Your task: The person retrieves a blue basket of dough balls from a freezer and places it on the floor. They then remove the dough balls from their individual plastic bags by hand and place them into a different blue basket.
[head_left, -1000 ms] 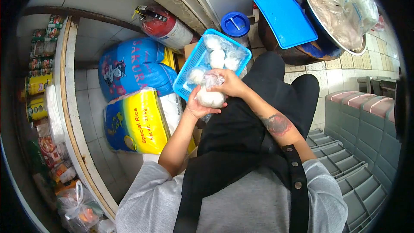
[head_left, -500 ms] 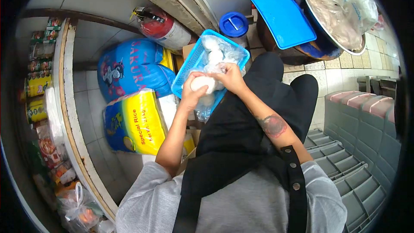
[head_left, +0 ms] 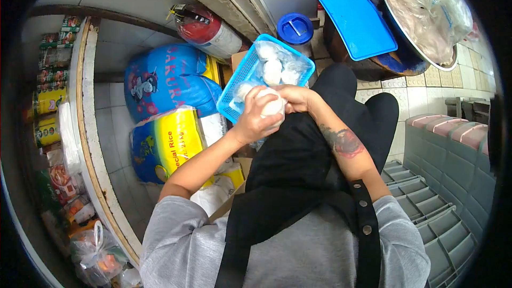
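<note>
My left hand (head_left: 258, 114) is closed round a white ball-shaped bundle (head_left: 273, 108), which looks wrapped in thin plastic. Against the right side of that bundle, my right hand (head_left: 296, 98) has its fingers pressed together; what they pinch is too small to make out. Both hands are over the near edge of a blue plastic basket (head_left: 239, 78). Inside the basket lie several white bundles (head_left: 272, 72) in clear plastic bags.
Left of the basket are a blue sack (head_left: 168, 82), a yellow rice sack (head_left: 178, 141) and a red fire extinguisher (head_left: 205, 29). Beyond it sit a blue-lidded container (head_left: 295, 28), a blue board (head_left: 354, 18) and a metal basin (head_left: 456, 60). Grey crates (head_left: 426, 208) stand right.
Both hands have moved slightly right and toward my body with the white bundle, now raised between them. More of the basket's bundles show. The view has shifted slightly.
</note>
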The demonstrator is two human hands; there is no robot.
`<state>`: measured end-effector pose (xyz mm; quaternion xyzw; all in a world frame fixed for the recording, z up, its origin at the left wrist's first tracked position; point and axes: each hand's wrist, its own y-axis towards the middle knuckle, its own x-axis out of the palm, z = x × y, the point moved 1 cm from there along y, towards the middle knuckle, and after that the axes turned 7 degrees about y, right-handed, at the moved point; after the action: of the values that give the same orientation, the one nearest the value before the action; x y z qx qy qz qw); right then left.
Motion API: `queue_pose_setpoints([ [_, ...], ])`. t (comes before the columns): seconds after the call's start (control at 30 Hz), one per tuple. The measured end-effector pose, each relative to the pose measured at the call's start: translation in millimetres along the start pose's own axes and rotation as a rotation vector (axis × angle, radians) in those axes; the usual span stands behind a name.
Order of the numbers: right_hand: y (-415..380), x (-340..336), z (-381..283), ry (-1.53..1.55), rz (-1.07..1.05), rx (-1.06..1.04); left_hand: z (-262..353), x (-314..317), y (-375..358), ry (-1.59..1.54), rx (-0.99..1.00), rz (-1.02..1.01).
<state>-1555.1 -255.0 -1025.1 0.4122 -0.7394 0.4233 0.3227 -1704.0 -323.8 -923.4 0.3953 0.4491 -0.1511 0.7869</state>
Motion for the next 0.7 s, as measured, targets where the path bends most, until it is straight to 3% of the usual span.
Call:
queue_pose_setpoints([
  [0.07,-15.9,39.7,-6.8,0.273,0.084,-0.219,6.9,9.6,11.1,-0.017,-0.199,0.172],
  [0.1,-6.1,29.1,-1.6,0.313,0.095,-0.303,10.0,21.9,14.4,-0.055,-0.319,0.277],
  [0.2,6.9,-4.4,6.1,0.102,0.343,-0.742,21.8,51.2,25.4,-0.171,-0.656,0.463],
  [0.23,1.8,1.5,1.8,0.116,0.498,-0.799,23.8,59.1,29.7,-0.146,-0.729,0.498],
  [0.33,3.3,-6.2,0.1,-0.074,0.552,-0.85,22.2,79.3,42.4,-0.545,-1.138,0.749],
  [0.47,-6.0,14.7,-0.6,-0.135,0.616,-0.828,-7.9,80.7,50.8,-0.152,-1.112,0.667],
  [0.5,-4.9,17.7,1.9,-0.099,0.596,-0.815,-17.9,83.0,50.2,-0.133,-1.19,0.626],
  [0.6,-3.4,14.7,4.7,-0.383,0.484,-0.889,-45.7,93.5,51.2,-0.258,-1.478,0.598],
  [0.7,-3.4,7.6,2.3,-0.572,0.63,-0.872,-36.1,83.5,63.9,-0.375,-1.536,0.317],
])
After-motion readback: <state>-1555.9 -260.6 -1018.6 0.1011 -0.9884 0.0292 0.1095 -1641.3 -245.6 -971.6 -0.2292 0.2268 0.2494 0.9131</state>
